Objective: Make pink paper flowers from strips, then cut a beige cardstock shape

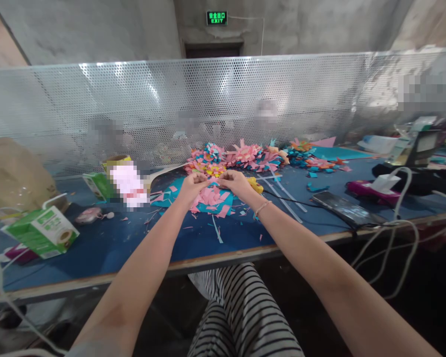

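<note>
1. Pinching a bit of blue paper (214, 183) btwn L hand (194, 185) & R hand (235, 183), just above pink scraps (210, 197) on table (134, 250).
2. Right behind hands: pink paper flowers (247, 157), bunched in front of metal mesh (215, 99).
3. To R: white strips (288, 201), black cable (280, 196), phone (332, 206) lying flat nr table edge, then purple socket (360, 191) w/ white plug (385, 183).
4. To L: green carton (42, 230) nr table edge, pale pink case (88, 215) beside it, 2nd carton (95, 186) farther back.
5. Partly blocked by R hand: yellow thing (255, 185), can't ID.
6. Pixelated, so unreadable: bright panel (128, 181) L of hands.
7. Cut off at L frame edge: brown bag (17, 168).
8. Mostly covered by fingers: pinched paper; can't tell exact shape, too small.
</note>
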Action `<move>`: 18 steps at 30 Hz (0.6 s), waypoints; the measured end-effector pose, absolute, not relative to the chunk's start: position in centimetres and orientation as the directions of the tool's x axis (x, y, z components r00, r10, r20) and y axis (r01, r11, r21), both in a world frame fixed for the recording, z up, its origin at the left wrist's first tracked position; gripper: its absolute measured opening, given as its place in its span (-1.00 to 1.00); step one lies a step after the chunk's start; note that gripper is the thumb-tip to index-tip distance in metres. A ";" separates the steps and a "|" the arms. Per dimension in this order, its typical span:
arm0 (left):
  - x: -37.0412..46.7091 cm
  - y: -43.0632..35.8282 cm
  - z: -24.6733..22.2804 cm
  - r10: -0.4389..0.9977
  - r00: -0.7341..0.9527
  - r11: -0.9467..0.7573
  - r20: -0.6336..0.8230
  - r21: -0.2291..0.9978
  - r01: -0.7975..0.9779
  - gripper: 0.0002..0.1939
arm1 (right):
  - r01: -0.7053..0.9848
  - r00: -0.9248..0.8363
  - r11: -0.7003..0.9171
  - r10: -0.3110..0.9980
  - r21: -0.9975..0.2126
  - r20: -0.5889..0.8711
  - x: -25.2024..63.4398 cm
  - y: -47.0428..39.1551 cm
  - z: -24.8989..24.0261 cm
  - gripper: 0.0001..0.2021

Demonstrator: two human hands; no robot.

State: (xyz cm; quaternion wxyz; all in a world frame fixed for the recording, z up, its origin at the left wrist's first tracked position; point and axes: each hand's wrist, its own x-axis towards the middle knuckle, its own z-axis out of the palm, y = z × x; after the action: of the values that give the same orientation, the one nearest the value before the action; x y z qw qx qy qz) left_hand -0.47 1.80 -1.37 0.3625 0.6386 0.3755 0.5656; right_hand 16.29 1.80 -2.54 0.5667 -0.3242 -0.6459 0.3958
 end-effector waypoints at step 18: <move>-0.2 1.5 -1.2 0.883 0.130 -0.461 0.451 0.886 0.056 -0.73 | -0.020 -0.137 0.478 0.869 -0.878 0.476 16.3 1.7 -2.5 -0.75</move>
State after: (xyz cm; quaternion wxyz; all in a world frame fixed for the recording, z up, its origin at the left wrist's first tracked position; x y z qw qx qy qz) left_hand -0.20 1.49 -1.19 0.3741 0.6520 0.3601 0.5526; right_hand 16.31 1.66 -2.54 0.5687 -0.3292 -0.6446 0.3908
